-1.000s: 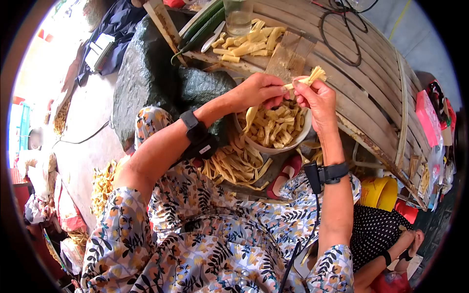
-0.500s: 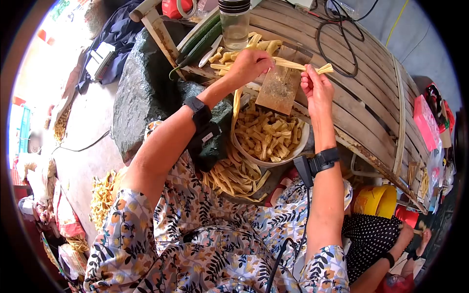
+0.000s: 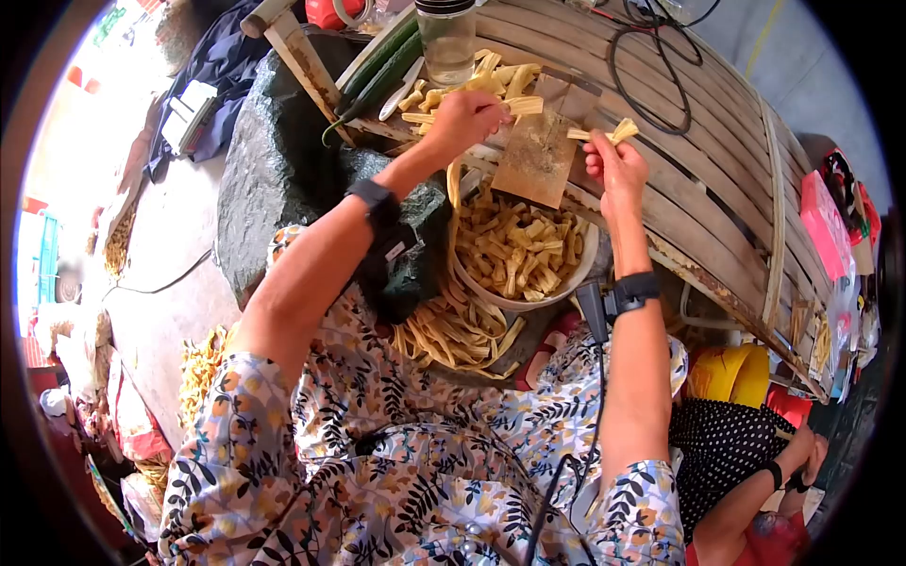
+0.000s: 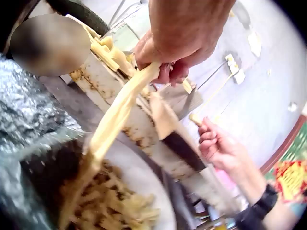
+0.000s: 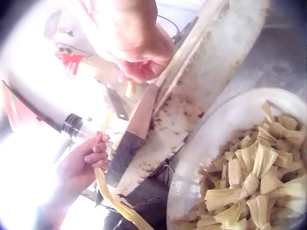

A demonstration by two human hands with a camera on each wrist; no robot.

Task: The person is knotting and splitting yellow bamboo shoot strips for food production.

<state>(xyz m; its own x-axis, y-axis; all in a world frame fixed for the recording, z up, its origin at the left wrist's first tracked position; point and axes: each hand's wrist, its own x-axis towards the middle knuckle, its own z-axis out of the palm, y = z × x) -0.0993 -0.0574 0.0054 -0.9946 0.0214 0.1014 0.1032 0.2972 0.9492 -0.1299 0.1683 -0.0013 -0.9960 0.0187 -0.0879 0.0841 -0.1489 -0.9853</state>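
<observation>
My left hand (image 3: 460,123) grips a long pale-yellow, flat pliable strip (image 4: 112,120) above the bench edge. One end sticks out beyond the fingers, and the long tail hangs down past the white bowl (image 3: 593,255). To the right, my right hand (image 3: 618,174) pinches a short piece of the same material (image 3: 623,130) with a frayed, fanned end. A gap separates the two hands. Between them lies a small wooden board (image 3: 536,165), jutting over the bench edge toward the bowl. Many short knotted pieces (image 5: 256,177) fill the bowl.
On the slatted bench (image 3: 689,179) are more yellow pieces (image 3: 514,80), a lidded glass jar (image 3: 446,47), cucumbers (image 3: 382,71) and a black cable (image 3: 651,90). Loose strips (image 3: 453,330) lie below the bowl. Dark green plastic sheeting (image 3: 274,179) stands at left; another person sits at lower right.
First the hands were close together over the bowl; then they moved up and apart, stretching the strip between them. Now it is in two: long part in the left hand, short piece in the right.
</observation>
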